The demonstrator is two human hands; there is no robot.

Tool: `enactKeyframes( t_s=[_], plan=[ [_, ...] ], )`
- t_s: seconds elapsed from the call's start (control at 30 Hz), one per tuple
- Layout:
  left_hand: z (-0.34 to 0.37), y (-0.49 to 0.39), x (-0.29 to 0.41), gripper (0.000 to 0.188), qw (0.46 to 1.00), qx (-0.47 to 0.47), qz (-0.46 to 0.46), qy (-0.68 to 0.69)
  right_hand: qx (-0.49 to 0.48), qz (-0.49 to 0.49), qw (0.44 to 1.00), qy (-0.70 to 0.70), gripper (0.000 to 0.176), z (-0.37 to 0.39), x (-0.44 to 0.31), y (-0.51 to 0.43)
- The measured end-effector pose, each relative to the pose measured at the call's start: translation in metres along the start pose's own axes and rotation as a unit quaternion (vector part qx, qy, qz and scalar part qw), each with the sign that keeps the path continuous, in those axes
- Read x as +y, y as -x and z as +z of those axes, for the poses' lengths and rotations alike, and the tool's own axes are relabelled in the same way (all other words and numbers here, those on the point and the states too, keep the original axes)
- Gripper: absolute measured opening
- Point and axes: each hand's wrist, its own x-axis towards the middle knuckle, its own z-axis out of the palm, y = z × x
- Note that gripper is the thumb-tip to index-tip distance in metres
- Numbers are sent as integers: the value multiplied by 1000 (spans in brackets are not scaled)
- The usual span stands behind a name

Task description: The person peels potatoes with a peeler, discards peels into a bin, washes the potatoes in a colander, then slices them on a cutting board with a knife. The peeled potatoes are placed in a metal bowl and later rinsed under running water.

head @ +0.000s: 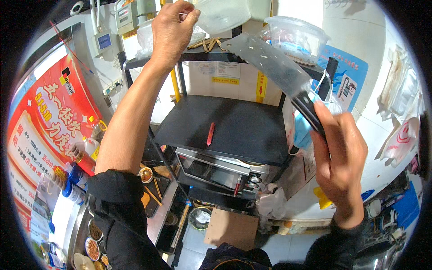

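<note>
My right hand [341,148] grips the black handle of a cleaver [273,64], its broad metal blade pointing up and left across the rack's top shelf. Raised at the top, my left hand [175,23] has its fingertips pinched at the edge of a translucent plastic lid or container [219,15]; whether it holds this cannot be told. Between the hands, brown dried sticks [209,44] lie on the top shelf. Behind the blade stands a clear plastic tub [297,37] with contents. A red marker-like stick [210,134] rests on the black middle shelf [246,114].
A blue face mask [303,125] hangs at the rack's right post. Below the middle shelf is a toaster oven [216,168]. To the left, a counter bears a small sauce bowl [145,174], chopsticks [157,189] and bowls of ingredients [92,248]. Cardboard [231,227] lies near the floor.
</note>
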Motion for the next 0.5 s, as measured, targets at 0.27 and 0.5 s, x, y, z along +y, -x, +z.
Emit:
enactKeyframes(
  t_s=[0.27, 0.5],
  plan=[
    [27, 0, -3, 27, 992, -63, 66, -86, 10, 72, 992, -102, 50, -16, -1, 83],
    [3, 42, 37, 35, 993, 1, 33, -115, 76, 244, 910, -325, 56, 36, -22, 133]
  ],
)
